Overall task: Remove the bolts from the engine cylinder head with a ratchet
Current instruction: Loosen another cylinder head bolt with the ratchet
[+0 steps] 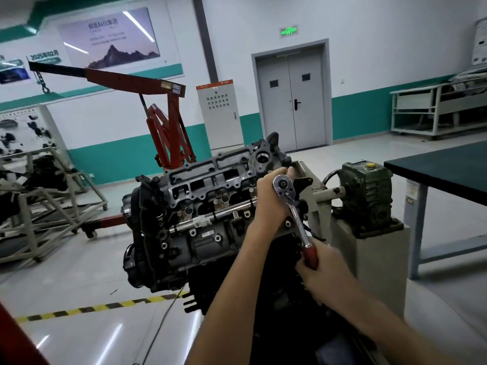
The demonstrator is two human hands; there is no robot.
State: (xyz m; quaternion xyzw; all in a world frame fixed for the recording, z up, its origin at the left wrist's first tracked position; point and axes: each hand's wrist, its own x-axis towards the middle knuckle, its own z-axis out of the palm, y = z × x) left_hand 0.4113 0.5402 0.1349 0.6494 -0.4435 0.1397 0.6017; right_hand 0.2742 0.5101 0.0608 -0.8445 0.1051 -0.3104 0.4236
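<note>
Ratchet (295, 216) on the job, chrome-shanked with a red grip, its round head up at the right end of the grey cast-metal engine cylinder head (210, 180). The right hand (325, 272) is clamped round the red grip, and the left hand (272, 198) curls in behind the ratchet's head (what it pinches, I cannot tell). The danger is that the socket is hidden, so a crooked seat could slip and round the bolt. Writing: "2025年02月" on the wall panel (43, 57); the green exit sign (289, 30) is illegible.
</note>
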